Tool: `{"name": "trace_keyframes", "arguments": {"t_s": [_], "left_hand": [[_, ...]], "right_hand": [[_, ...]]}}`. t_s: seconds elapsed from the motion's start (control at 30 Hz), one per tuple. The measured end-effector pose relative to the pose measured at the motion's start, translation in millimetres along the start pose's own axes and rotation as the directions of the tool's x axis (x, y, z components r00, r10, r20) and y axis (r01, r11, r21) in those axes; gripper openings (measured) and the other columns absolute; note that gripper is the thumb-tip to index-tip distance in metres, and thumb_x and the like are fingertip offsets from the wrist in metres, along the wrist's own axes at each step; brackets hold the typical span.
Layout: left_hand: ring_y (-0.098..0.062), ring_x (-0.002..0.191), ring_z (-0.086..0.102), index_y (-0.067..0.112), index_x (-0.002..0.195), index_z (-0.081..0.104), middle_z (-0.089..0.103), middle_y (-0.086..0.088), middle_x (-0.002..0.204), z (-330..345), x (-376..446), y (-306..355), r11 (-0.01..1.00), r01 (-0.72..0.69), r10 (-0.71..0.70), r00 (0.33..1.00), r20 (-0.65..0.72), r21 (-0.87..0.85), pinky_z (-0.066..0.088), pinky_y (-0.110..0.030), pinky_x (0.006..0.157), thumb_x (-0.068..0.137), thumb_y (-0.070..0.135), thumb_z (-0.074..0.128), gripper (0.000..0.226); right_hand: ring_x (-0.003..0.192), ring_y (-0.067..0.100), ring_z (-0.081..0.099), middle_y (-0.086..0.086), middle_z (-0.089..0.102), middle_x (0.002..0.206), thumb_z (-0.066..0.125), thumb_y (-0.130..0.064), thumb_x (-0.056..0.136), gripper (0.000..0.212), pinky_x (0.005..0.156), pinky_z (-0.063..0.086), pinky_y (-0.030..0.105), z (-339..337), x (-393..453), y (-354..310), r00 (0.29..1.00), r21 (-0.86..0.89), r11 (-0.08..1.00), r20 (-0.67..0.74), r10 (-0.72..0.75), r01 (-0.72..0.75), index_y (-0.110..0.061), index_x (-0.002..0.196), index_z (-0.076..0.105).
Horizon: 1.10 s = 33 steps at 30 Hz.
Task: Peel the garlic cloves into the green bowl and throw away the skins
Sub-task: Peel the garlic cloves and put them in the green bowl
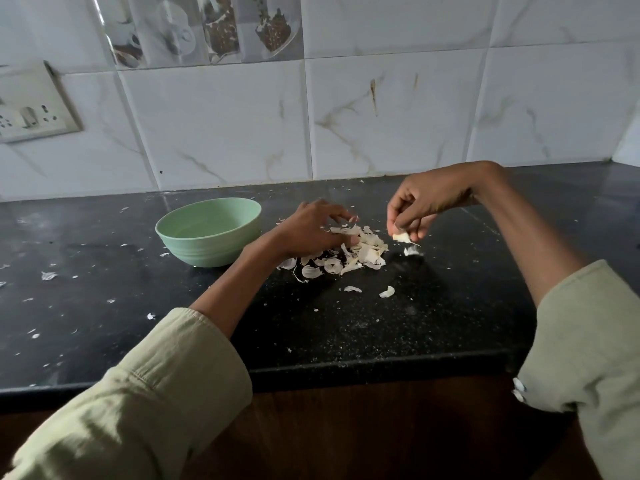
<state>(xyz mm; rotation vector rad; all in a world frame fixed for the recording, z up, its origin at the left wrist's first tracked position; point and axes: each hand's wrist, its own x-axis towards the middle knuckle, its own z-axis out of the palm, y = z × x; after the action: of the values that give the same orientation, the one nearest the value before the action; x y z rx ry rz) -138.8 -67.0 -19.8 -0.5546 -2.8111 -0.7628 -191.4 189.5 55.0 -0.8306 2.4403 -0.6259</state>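
Seemingly late stage: peeling looks mostly finished.
Skins: lying heaped as a skin pile (349, 252) on the counter (398, 327), not binned.
Green bowl (207, 232): sitting left of the pile, contents hidden.
Right hand (420, 206): pinching a garlic piece (401, 237).
Left hand (313, 226): resting spread-fingered on the pile.

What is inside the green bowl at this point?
The bowl's visible far inner wall is bare green, with no cloves showing. Its near wall hides the bottom, so cloves lying there cannot be ruled out.

Left hand (311, 225) on garlic skins (349, 252) beside green bowl (207, 233); right hand (420, 206) pinching a skin (402, 238).
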Motion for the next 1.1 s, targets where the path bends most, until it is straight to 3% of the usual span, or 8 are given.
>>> {"name": "trace_keyframes", "arguments": {"t_s": [0.1, 0.2, 0.37, 0.53, 0.7, 0.87, 1.1], "left_hand": [[-0.013, 0.107, 0.060, 0.023, 0.127, 0.073, 0.061, 0.005, 0.115, 4.1, 3.3, 6.0, 1.000, -0.015, 0.015, 1.000, 0.007, -0.010, 0.052, -0.033, 0.098, 0.087, 0.048, 0.080, 0.048], [-0.019, 0.103, 0.064, 0.021, 0.112, 0.076, 0.067, -0.001, 0.110, 8.3, 5.7, 5.6, 1.000, -0.017, 0.017, 0.999, -0.048, -0.009, 0.054, -0.033, 0.092, 0.088, 0.038, 0.082, 0.030], [-0.021, 0.095, 0.068, 0.018, 0.104, 0.078, 0.074, -0.003, 0.101, 11.4, 8.2, -4.0, 0.999, 0.011, -0.016, 0.994, -0.105, -0.049, 0.055, -0.037, 0.085, 0.089, 0.035, 0.082, 0.022], [-0.016, 0.074, 0.057, 0.017, 0.099, 0.077, 0.073, -0.008, 0.090, 15.8, 10.8, -6.3, 0.997, 0.034, -0.044, 0.985, -0.165, -0.065, 0.043, -0.032, 0.068, 0.098, 0.023, 0.073, 0.007], [-0.016, 0.061, 0.051, 0.011, 0.094, 0.073, 0.070, -0.015, 0.082, 16.8, 9.5, -4.9, 0.992, 0.041, -0.061, 0.983, -0.172, -0.118, 0.040, -0.030, 0.059, 0.096, 0.030, 0.075, 0.019], [-0.001, 0.048, 0.044, 0.023, 0.082, 0.067, 0.059, 0.001, 0.066, 16.5, 8.6, -5.3, 0.992, 0.034, -0.056, 0.981, -0.186, -0.118, 0.031, -0.016, 0.045, 0.097, 0.032, 0.075, 0.019], [0.002, 0.045, 0.044, 0.008, 0.083, 0.071, 0.056, 0.008, 0.062, 14.8, 7.8, -5.4, 0.985, 0.052, -0.083, 0.978, -0.190, -0.163, 0.032, -0.012, 0.045, 0.092, 0.033, 0.079, 0.028]], "right_hand": [[0.080, 0.017, 0.072, 0.010, 0.076, 0.089, 0.076, -0.014, 0.093, 0.016, 0.072, 0.058, 0.023, 3.0, 4.2, 0.2, 0.998, -0.054, 0.998, 0.043, 0.039, -0.037, -0.001, 0.102, 0.076], [0.078, 0.013, 0.071, 0.005, 0.076, 0.087, 0.083, -0.028, 0.087, 0.025, 0.070, 0.056, 0.023, 3.1, 7.0, 2.8, 0.997, -0.107, 0.993, 0.052, 0.057, -0.051, -0.006, 0.097, 0.076], [0.069, 0.008, 0.067, -0.002, 0.075, 0.082, 0.083, -0.028, 0.086, 0.020, 0.063, 0.050, 0.017, 12.6, 33.4, 2.0, 0.963, -0.148, 0.977, -0.196, -0.182, 0.155, -0.012, 0.095, 0.075], [0.076, 0.011, 0.064, -0.001, 0.072, 0.089, 0.083, -0.018, 0.086, 0.014, 0.068, 0.046, 0.022, 32.0, 62.8, -0.9, 0.918, -0.233, 0.944, -0.265, -0.295, 0.236, -0.020, 0.094, 0.071], [0.074, 0.009, 0.065, -0.002, 0.073, 0.089, 0.084, -0.022, 0.086, 0.016, 0.065, 0.047, 0.018, 31.7, 64.5, 0.3, 0.915, -0.196, 0.955, -0.298, -0.274, 0.222, -0.017, 0.096, 0.073], [0.076, 0.004, 0.065, -0.006, 0.075, 0.088, 0.085, -0.030, 0.084, 0.017, 0.068, 0.049, 0.018, 29.6, 60.4, 0.7, 0.916, -0.171, 0.955, -0.284, -0.282, 0.241, -0.019, 0.094, 0.076], [0.066, -0.001, 0.063, 0.002, 0.076, 0.093, 0.081, -0.027, 0.088, 0.018, 0.060, 0.048, 0.013, 23.7, 50.0, 2.2, 0.942, -0.134, 0.964, -0.215, -0.256, 0.231, -0.015, 0.101, 0.075]]}}
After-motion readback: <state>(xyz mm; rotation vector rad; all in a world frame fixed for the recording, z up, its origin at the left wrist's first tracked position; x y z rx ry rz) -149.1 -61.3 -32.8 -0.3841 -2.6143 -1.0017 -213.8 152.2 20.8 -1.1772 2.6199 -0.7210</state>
